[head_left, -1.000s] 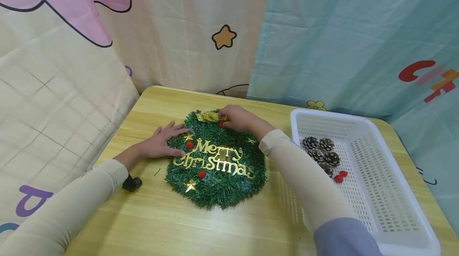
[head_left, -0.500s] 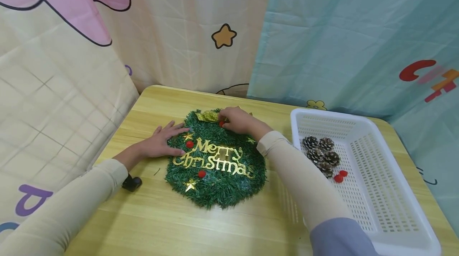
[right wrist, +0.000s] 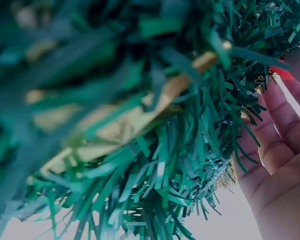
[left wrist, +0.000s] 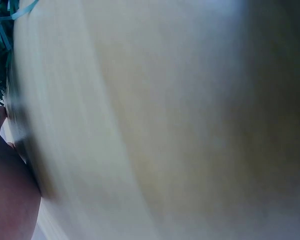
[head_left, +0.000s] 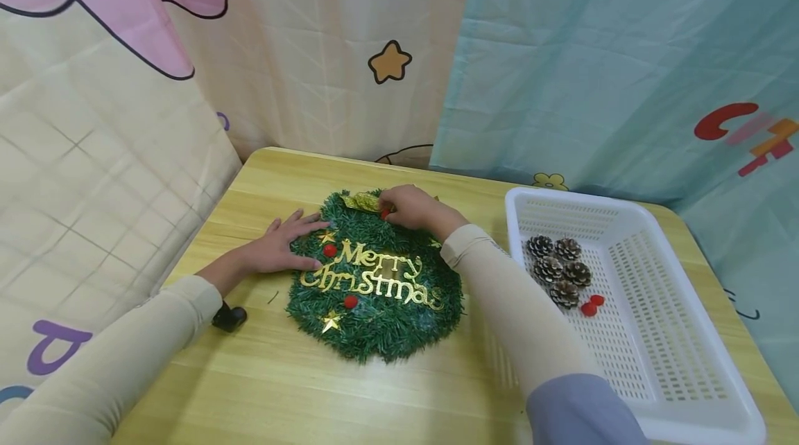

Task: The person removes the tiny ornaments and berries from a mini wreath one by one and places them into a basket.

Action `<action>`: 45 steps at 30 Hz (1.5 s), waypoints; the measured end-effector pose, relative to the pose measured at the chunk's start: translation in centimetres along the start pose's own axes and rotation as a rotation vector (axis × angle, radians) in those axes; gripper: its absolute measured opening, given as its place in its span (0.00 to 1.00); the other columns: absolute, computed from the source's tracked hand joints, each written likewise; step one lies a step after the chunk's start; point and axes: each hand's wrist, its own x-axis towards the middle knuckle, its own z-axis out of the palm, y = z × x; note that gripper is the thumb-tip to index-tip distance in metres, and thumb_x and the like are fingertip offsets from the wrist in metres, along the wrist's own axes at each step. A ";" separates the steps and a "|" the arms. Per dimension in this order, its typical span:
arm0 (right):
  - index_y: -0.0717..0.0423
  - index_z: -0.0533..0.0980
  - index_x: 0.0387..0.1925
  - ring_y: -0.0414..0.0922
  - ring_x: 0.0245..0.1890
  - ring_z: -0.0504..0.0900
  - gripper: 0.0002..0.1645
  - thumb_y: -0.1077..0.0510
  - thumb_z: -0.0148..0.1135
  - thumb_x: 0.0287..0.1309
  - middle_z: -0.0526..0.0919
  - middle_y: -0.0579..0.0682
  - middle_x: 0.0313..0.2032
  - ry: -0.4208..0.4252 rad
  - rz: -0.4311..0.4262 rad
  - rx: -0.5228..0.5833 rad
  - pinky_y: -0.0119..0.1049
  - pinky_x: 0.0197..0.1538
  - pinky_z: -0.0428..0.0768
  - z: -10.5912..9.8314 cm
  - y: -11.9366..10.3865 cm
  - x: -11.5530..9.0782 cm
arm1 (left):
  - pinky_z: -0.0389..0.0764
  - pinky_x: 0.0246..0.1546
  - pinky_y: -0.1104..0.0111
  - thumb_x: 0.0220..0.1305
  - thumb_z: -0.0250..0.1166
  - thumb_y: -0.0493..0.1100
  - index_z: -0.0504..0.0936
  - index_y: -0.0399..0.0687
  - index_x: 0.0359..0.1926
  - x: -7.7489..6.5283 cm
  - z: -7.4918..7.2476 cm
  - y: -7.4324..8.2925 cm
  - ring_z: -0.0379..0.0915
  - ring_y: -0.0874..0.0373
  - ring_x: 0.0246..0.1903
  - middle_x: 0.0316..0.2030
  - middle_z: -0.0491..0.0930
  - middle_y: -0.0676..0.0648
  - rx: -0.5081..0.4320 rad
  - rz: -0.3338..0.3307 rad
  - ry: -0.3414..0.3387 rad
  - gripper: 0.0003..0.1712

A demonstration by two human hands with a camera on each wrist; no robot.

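A green tinsel wreath (head_left: 387,337) lies flat on the table, with gold "Merry Christmas" lettering (head_left: 374,278) across its middle. At its left edge my left hand (head_left: 281,247) rests with fingers spread, thumb and fingertips touching the tinsel. My right hand (head_left: 412,208) is at the wreath's top, pinching a small red pom-pom (head_left: 384,213) beside a gold ribbon bow (head_left: 361,202), which the hand partly covers. In the right wrist view, a bit of the red pom-pom (right wrist: 282,71) shows between thumb and fingers, against the tinsel. Red pom-poms and gold stars also dot the wreath.
To the right stands a white plastic basket (head_left: 677,292) holding several pinecones (head_left: 564,272) and red pom-poms (head_left: 590,306). A black object (head_left: 229,319) lies by the left sleeve. Printed curtains (head_left: 349,50) hang behind the wooden table (head_left: 299,389).
My right forearm has swung slightly left, uncovering more of the pinecones. The right hand stays at the pom-pom beside the bow, and the left hand has not moved.
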 end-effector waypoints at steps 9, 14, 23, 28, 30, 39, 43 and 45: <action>0.57 0.80 0.49 0.49 0.47 0.82 0.10 0.60 0.61 0.68 0.84 0.53 0.47 0.010 0.027 0.004 0.44 0.52 0.78 -0.1 0.0 -0.2 | 0.23 0.67 0.37 0.61 0.69 0.61 0.57 0.57 0.77 0.0 0.0 0.1 0.23 0.38 0.75 0.78 0.45 0.42 -0.009 -0.007 -0.006 0.49; 0.57 0.80 0.43 0.49 0.44 0.81 0.06 0.61 0.62 0.67 0.84 0.52 0.43 0.019 0.028 0.036 0.44 0.50 0.78 -0.3 0.1 -0.3 | 0.23 0.67 0.37 0.61 0.69 0.61 0.57 0.58 0.77 0.0 0.0 0.0 0.23 0.38 0.75 0.78 0.45 0.42 -0.007 -0.006 -0.004 0.49; 0.56 0.77 0.41 0.47 0.39 0.77 0.04 0.60 0.63 0.67 0.82 0.51 0.40 0.024 0.042 0.100 0.43 0.46 0.75 -0.4 0.5 -0.3 | 0.23 0.66 0.37 0.60 0.69 0.62 0.57 0.59 0.77 0.1 0.1 -0.2 0.23 0.38 0.75 0.78 0.45 0.42 -0.011 -0.003 -0.001 0.49; 0.55 0.75 0.40 0.47 0.35 0.73 0.04 0.60 0.63 0.67 0.80 0.50 0.37 0.027 0.043 0.093 0.42 0.44 0.73 -0.4 0.4 -0.3 | 0.23 0.66 0.36 0.61 0.69 0.62 0.57 0.59 0.77 0.1 0.1 -0.2 0.23 0.38 0.75 0.78 0.45 0.42 -0.010 0.001 0.001 0.49; 0.55 0.75 0.40 0.47 0.35 0.73 0.04 0.60 0.62 0.67 0.79 0.50 0.36 0.026 0.044 0.082 0.41 0.43 0.72 -0.5 0.2 -0.3 | 0.23 0.66 0.36 0.61 0.69 0.61 0.58 0.59 0.77 0.0 0.1 -0.2 0.23 0.38 0.75 0.78 0.45 0.42 -0.014 0.004 0.002 0.49; 0.56 0.75 0.42 0.48 0.37 0.76 0.04 0.61 0.60 0.69 0.81 0.51 0.39 0.030 0.048 0.063 0.43 0.44 0.74 -0.7 -0.1 -0.4 | 0.24 0.66 0.36 0.61 0.69 0.61 0.58 0.58 0.77 -0.1 0.2 -0.2 0.23 0.38 0.75 0.78 0.45 0.41 -0.011 0.003 0.004 0.48; 0.56 0.75 0.43 0.48 0.38 0.77 0.04 0.61 0.60 0.69 0.82 0.52 0.41 0.032 0.039 0.062 0.43 0.45 0.75 -0.8 0.0 -0.5 | 0.24 0.66 0.36 0.60 0.69 0.61 0.58 0.58 0.77 0.0 0.2 -0.1 0.24 0.38 0.75 0.77 0.45 0.41 -0.006 0.004 0.005 0.49; 0.57 0.75 0.43 0.48 0.38 0.77 0.04 0.61 0.59 0.69 0.82 0.52 0.41 0.030 0.028 0.062 0.43 0.45 0.75 -0.9 0.0 -0.5 | 0.24 0.66 0.36 0.60 0.69 0.61 0.58 0.57 0.77 0.0 0.2 -0.1 0.24 0.38 0.75 0.77 0.45 0.41 -0.002 0.005 0.005 0.49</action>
